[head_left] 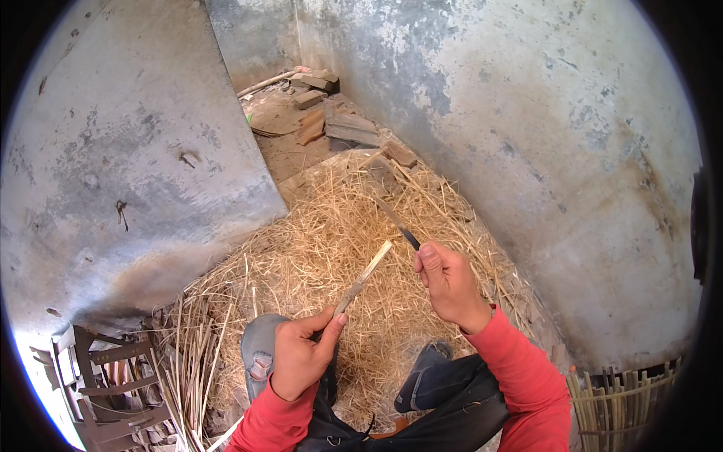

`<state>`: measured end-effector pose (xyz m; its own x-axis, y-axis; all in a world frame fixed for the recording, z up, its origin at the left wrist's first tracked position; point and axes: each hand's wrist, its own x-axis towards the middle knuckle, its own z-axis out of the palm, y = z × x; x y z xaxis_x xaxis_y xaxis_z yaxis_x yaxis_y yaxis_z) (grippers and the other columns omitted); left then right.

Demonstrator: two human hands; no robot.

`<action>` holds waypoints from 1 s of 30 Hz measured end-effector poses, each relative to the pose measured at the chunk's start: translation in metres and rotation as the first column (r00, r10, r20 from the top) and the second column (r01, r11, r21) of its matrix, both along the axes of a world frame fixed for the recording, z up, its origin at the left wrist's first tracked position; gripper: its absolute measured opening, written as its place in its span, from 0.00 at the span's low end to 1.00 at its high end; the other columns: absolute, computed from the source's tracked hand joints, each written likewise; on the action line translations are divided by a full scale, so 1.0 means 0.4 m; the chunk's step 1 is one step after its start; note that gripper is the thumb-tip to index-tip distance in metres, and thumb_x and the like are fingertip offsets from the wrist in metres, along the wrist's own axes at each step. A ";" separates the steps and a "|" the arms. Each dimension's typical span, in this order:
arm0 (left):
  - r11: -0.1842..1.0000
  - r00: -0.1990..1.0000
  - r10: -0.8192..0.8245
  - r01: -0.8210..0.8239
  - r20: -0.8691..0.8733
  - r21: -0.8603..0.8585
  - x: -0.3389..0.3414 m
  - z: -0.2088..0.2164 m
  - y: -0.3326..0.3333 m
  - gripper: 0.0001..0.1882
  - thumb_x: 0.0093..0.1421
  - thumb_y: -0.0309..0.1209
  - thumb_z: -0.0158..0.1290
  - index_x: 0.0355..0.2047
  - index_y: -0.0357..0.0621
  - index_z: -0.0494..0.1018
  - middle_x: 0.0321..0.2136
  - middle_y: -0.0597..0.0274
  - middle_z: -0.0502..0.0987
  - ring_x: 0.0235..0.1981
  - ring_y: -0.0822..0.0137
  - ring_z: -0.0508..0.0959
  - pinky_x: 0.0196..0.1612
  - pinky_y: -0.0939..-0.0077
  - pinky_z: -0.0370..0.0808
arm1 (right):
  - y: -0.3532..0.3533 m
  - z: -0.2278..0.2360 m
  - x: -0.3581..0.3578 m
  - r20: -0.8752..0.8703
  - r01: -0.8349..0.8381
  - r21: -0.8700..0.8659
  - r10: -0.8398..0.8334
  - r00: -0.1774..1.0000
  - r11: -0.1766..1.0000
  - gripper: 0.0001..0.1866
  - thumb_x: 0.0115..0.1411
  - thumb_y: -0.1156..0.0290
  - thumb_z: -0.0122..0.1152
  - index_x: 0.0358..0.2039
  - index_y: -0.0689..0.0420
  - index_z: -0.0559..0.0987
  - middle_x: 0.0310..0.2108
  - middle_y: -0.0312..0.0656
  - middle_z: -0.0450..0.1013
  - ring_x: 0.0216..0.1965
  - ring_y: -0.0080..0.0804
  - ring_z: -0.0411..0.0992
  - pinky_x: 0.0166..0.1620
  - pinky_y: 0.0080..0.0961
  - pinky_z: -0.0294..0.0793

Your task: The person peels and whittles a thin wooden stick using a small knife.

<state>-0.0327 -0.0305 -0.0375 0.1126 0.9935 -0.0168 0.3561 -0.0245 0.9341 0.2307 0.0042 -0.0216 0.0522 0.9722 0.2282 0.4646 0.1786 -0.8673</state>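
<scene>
My left hand point(301, 354) is closed round the lower end of a short strip of split wood or bamboo point(364, 277), which slants up and to the right with a pale upper end. In my right hand point(449, 285) is a knife point(407, 235), its handle gripped in the fist and its blade pointing up and to the left. Blade and strip are apart, the blade above and beyond the strip's tip. Most of the knife's handle is hidden by my fingers. Both hands are above a heap of pale shavings point(324, 218).
Long thin strips point(199, 354) lean at the left beside a dark wooden frame point(124, 384). A slatted basket or fence point(625, 399) stands at the lower right. Bricks and boards point(350, 128) lie past the shavings. Plastered walls point(557, 166) close in on both sides.
</scene>
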 end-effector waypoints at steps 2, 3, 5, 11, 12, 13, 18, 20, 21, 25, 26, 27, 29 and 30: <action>1.000 1.000 -0.001 0.001 -0.008 -0.024 0.001 -0.001 0.001 0.14 0.66 0.30 0.65 0.43 0.28 0.84 0.18 0.72 0.75 0.21 0.83 0.69 0.24 0.83 0.65 | -0.004 -0.006 -0.004 -0.071 -0.004 -0.013 0.003 0.997 1.000 0.23 0.77 0.56 0.51 0.29 0.60 0.77 0.16 0.41 0.65 0.17 0.28 0.62 0.24 0.30 0.62; 1.000 1.000 -0.001 0.001 -0.005 -0.009 0.001 -0.008 0.001 0.14 0.66 0.31 0.65 0.43 0.28 0.84 0.18 0.72 0.75 0.20 0.83 0.69 0.23 0.83 0.65 | -0.009 -0.011 -0.008 -0.057 -0.016 -0.016 0.015 0.998 1.000 0.22 0.77 0.57 0.52 0.29 0.60 0.78 0.15 0.42 0.65 0.17 0.27 0.62 0.24 0.30 0.62; 1.000 1.000 -0.004 0.004 -0.002 0.003 0.004 -0.013 0.001 0.14 0.66 0.31 0.65 0.43 0.29 0.84 0.17 0.72 0.75 0.20 0.84 0.69 0.23 0.82 0.65 | -0.014 -0.021 -0.024 -0.043 -0.026 -0.023 0.025 0.999 0.999 0.22 0.76 0.58 0.52 0.30 0.61 0.78 0.15 0.42 0.65 0.17 0.27 0.63 0.24 0.30 0.61; 0.997 1.000 -0.009 0.009 0.006 0.082 0.010 -0.021 0.001 0.15 0.65 0.31 0.65 0.42 0.28 0.83 0.14 0.58 0.75 0.18 0.81 0.68 0.22 0.78 0.66 | -0.002 -0.039 -0.044 0.030 0.053 0.085 -0.056 0.998 0.995 0.19 0.75 0.61 0.55 0.31 0.61 0.79 0.14 0.47 0.66 0.14 0.33 0.63 0.21 0.33 0.62; 0.997 1.000 -0.017 0.015 0.026 0.078 0.012 -0.022 -0.001 0.15 0.65 0.31 0.65 0.42 0.28 0.83 0.15 0.59 0.76 0.19 0.81 0.69 0.23 0.79 0.67 | -0.003 -0.034 -0.044 0.057 0.060 0.073 -0.065 0.996 0.995 0.18 0.75 0.61 0.55 0.31 0.61 0.80 0.15 0.48 0.66 0.14 0.34 0.64 0.21 0.34 0.62; 0.997 0.999 -0.024 0.021 0.047 0.075 0.013 -0.022 -0.003 0.15 0.66 0.32 0.65 0.43 0.28 0.83 0.16 0.59 0.77 0.20 0.81 0.70 0.24 0.79 0.68 | -0.003 -0.032 -0.045 0.085 0.067 0.062 -0.072 0.994 0.996 0.18 0.75 0.62 0.55 0.31 0.60 0.80 0.15 0.48 0.67 0.14 0.35 0.65 0.21 0.34 0.63; 0.998 0.996 -0.056 0.056 0.075 0.004 0.015 -0.019 -0.002 0.16 0.67 0.32 0.64 0.45 0.28 0.83 0.18 0.60 0.78 0.23 0.82 0.72 0.27 0.79 0.70 | -0.041 -0.054 -0.105 0.060 0.012 0.061 -0.016 0.998 0.998 0.18 0.74 0.61 0.56 0.29 0.59 0.79 0.15 0.50 0.68 0.14 0.44 0.70 0.21 0.38 0.66; 0.998 0.994 -0.069 0.070 0.079 -0.007 0.016 -0.020 -0.002 0.16 0.67 0.32 0.63 0.45 0.28 0.82 0.18 0.60 0.78 0.23 0.81 0.71 0.27 0.79 0.70 | -0.041 -0.057 -0.111 0.073 -0.004 0.056 0.000 0.997 0.998 0.18 0.74 0.61 0.56 0.29 0.59 0.78 0.15 0.51 0.68 0.15 0.47 0.70 0.21 0.40 0.67; 0.998 0.993 -0.062 0.063 0.097 -0.015 0.015 -0.020 -0.002 0.15 0.67 0.32 0.63 0.45 0.28 0.82 0.18 0.61 0.77 0.23 0.81 0.71 0.26 0.79 0.69 | -0.033 -0.056 -0.107 0.119 -0.020 0.117 0.006 0.993 0.993 0.18 0.74 0.61 0.56 0.29 0.59 0.79 0.15 0.52 0.69 0.15 0.50 0.71 0.21 0.41 0.67; 0.997 0.996 -0.061 0.064 0.064 -0.033 0.019 0.014 0.004 0.15 0.67 0.32 0.63 0.45 0.29 0.83 0.17 0.64 0.75 0.22 0.80 0.70 0.25 0.78 0.68 | -0.002 -0.024 -0.077 0.162 0.087 0.105 -0.103 0.981 0.991 0.18 0.74 0.61 0.57 0.28 0.59 0.78 0.16 0.53 0.69 0.16 0.51 0.71 0.20 0.42 0.66; 0.997 0.996 -0.060 0.062 0.064 -0.034 0.018 0.006 0.003 0.15 0.67 0.32 0.63 0.45 0.29 0.83 0.17 0.64 0.75 0.22 0.80 0.70 0.25 0.78 0.68 | 0.001 -0.024 -0.074 0.162 0.086 0.104 -0.102 0.981 0.991 0.18 0.74 0.61 0.57 0.28 0.59 0.78 0.16 0.53 0.69 0.16 0.51 0.71 0.20 0.42 0.66; 0.999 0.996 -0.050 0.051 0.070 -0.012 0.016 -0.007 0.003 0.15 0.67 0.32 0.63 0.45 0.29 0.83 0.17 0.63 0.75 0.22 0.80 0.70 0.25 0.78 0.68 | 0.005 -0.020 -0.072 0.176 0.085 0.140 -0.110 0.978 0.987 0.19 0.74 0.60 0.57 0.27 0.59 0.78 0.15 0.52 0.69 0.15 0.50 0.71 0.20 0.42 0.65; 0.999 0.996 -0.037 0.036 0.079 0.014 0.014 -0.015 0.002 0.15 0.67 0.32 0.63 0.45 0.29 0.83 0.17 0.63 0.76 0.22 0.80 0.70 0.25 0.78 0.68 | 0.008 -0.012 -0.069 0.191 0.081 0.178 -0.115 0.975 0.981 0.20 0.73 0.60 0.58 0.26 0.59 0.77 0.15 0.52 0.69 0.15 0.50 0.70 0.20 0.41 0.64; 0.999 0.996 -0.035 0.033 0.081 0.018 0.013 -0.017 0.002 0.15 0.68 0.32 0.62 0.44 0.29 0.83 0.17 0.63 0.76 0.22 0.80 0.70 0.25 0.78 0.68 | 0.006 -0.008 -0.067 0.175 0.092 0.146 -0.117 0.977 0.985 0.21 0.73 0.59 0.58 0.25 0.60 0.76 0.15 0.51 0.68 0.15 0.48 0.69 0.20 0.40 0.63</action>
